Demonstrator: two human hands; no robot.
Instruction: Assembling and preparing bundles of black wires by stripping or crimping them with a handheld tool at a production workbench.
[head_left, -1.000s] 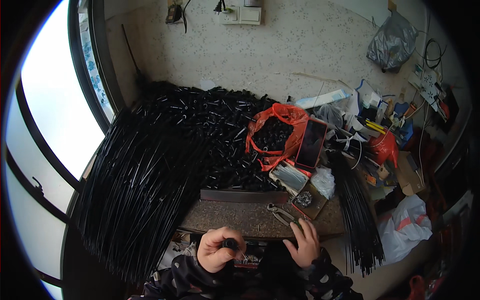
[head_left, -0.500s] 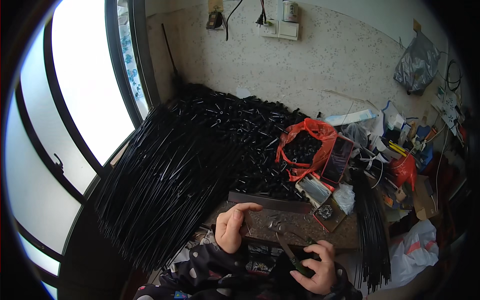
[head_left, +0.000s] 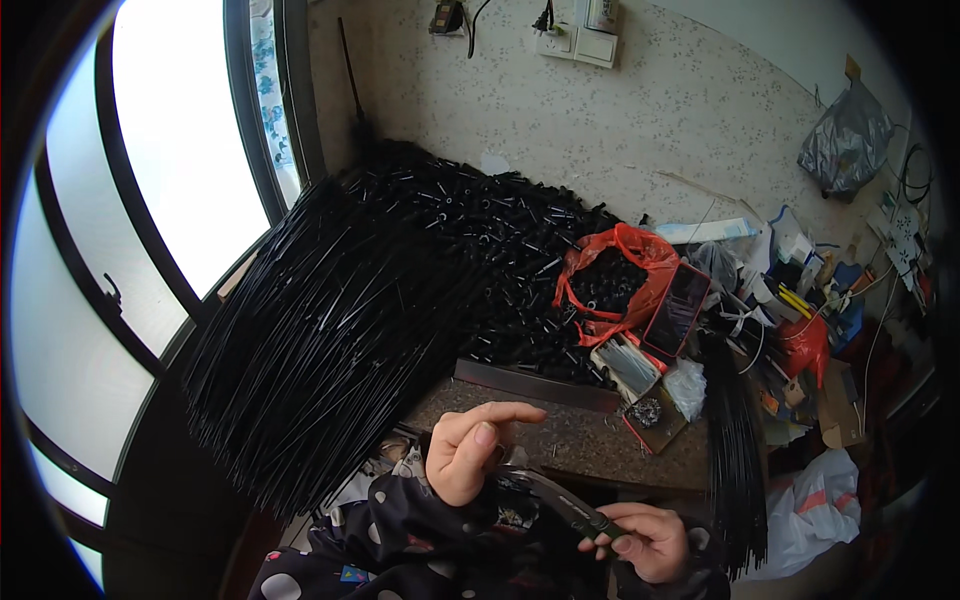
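The red plastic bag (head_left: 656, 262) sits on the tabletop (head_left: 590, 440) with its mouth open; it contains short black tubular pieces. Loose pieces of the same kind form a pile (head_left: 470, 215) to the left of the bag and behind it. A dark strip (head_left: 535, 385) bounds the pile, nearer the person than the bag.

Directly in front of the bag is a small open box (head_left: 611, 378), filled with thin, pale rods lying parallel. Further in front, a cluster of small silvery parts (head_left: 643, 411) rests on a flat brown piece (head_left: 670, 435). To the right of these, also forward of the bag, lies a crumpled clear bag (head_left: 686, 385); its contents cannot be identified. A phone (head_left: 678, 310) leans against the right side of the red bag. A grey bag (head_left: 845, 145) hangs on the wall, well to the right and higher; its contents are concealed.

The pliers (head_left: 562, 497) are in front of the red bag, beyond the near table edge, head toward the left. The right hand (head_left: 645, 540) grips the handles between thumb and fingers. The left hand (head_left: 465, 455), forward and left of the bag, is partly curled, index finger extended, thumb against the fingers; whether it holds a part cannot be determined.
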